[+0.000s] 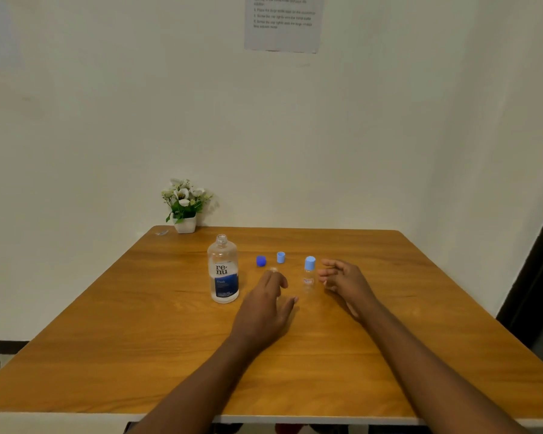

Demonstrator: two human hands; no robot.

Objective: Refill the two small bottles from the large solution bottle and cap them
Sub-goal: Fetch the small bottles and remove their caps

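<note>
The large solution bottle [222,272] stands uncapped at mid-table, clear with a blue label. Its dark blue cap [261,260] and a light blue cap [281,257] lie to its right. One small clear bottle [309,278] stands upright with a light blue cap on it. My right hand [345,281] hovers just right of that bottle, fingers relaxed and apart from it. A second small bottle [273,270] has no cap and only its neck shows above my left hand [265,305]. That hand's fingers and thumb curl round this bottle's body.
A white pot of artificial flowers [185,211] stands at the wooden table's [138,339] far left corner, against the wall. A small clear scrap [162,233] lies beside it. A printed sheet [282,23] hangs on the wall above.
</note>
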